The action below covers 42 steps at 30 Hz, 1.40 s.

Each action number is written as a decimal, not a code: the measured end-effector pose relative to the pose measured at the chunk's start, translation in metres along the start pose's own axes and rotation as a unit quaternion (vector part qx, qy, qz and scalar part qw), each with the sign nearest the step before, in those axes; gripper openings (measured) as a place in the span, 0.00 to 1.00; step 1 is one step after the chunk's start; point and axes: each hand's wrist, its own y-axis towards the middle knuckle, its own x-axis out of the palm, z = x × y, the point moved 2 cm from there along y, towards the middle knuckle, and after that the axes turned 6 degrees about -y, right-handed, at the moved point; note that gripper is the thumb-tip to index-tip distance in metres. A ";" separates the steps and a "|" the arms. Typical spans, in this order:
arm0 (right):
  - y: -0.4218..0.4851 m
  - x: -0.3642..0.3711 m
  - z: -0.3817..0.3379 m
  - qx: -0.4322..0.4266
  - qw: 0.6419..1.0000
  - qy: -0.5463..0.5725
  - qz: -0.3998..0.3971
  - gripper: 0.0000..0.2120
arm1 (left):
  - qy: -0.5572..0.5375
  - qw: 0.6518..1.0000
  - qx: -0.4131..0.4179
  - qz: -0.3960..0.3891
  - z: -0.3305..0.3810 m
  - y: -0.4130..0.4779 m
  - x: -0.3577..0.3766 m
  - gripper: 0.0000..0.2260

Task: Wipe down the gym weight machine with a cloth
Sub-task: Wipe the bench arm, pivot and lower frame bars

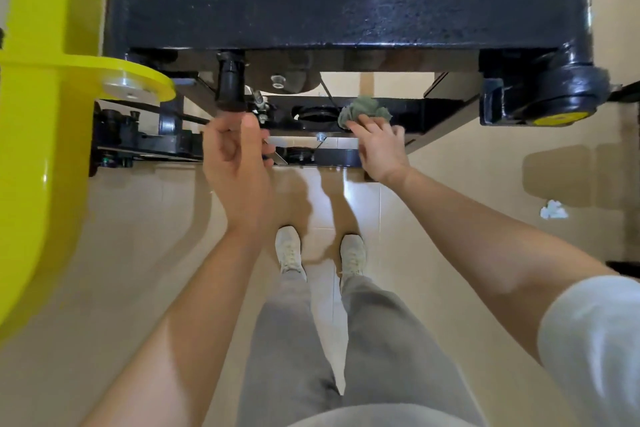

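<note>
My right hand (381, 149) has its grip clamped on the cloth (365, 109), a green-grey wad bunched against the lower black crossbar (433, 113) of the weight machine (294, 10). It looks soft and light and should crush to any shape, so I hold it by the gathered middle and let the loose edges trail over the glossy metal, which looks stiff and heavy. My left hand (235, 156) hovers by a black cylinder (230, 87), fingers curled; I cannot tell whether it holds anything.
</note>
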 end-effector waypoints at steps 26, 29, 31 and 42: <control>0.006 0.020 0.033 0.157 0.985 -0.008 0.067 0.29 | 0.582 0.756 0.069 -0.291 -0.184 0.070 0.039 0.36; 0.028 0.017 0.012 0.076 0.995 -0.013 0.057 0.31 | 0.595 0.743 0.078 -0.296 -0.186 0.074 0.036 0.36; 0.035 0.018 -0.001 0.005 0.999 -0.015 0.049 0.31 | 0.604 0.733 0.085 -0.303 -0.187 0.076 0.032 0.37; -0.013 0.022 0.029 0.056 0.983 0.064 0.160 0.19 | 0.575 0.747 0.090 -0.320 -0.189 0.076 0.031 0.38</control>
